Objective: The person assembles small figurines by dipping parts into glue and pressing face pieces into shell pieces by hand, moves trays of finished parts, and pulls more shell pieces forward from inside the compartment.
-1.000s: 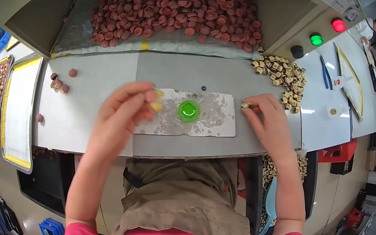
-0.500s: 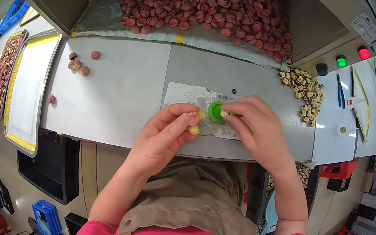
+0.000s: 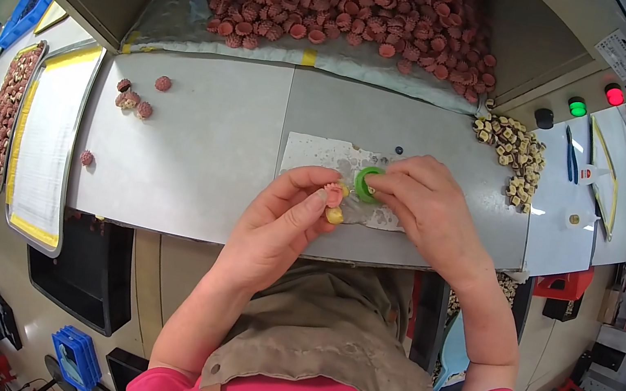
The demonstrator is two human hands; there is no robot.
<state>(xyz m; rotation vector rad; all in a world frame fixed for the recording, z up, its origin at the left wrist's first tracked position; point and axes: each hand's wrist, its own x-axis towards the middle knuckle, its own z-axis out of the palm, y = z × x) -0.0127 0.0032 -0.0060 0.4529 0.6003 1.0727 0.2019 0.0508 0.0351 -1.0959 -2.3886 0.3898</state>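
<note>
My left hand pinches a small pink ridged cup-shaped shell between thumb and fingers, above the worktable's front edge. Pale yellow coverings show at its fingertips. To the right of the shell, a small green round cup rests on a stained white sheet. My right hand is closed, with its fingertips down at the green cup's opening. The small cream piece seen in its pinch a moment ago is mostly hidden by the fingers now.
A big heap of pink shells lies at the back. Several cream-and-brown pieces are piled at right. Several round pink pieces sit at left, beside a white-lined tray and a filled tray. Blue-handled pliers lie far right.
My right fingertips have moved down into the green cup's opening with the cream piece. My left hand still holds the pink shell, turned slightly. The whole view has shifted a little.
</note>
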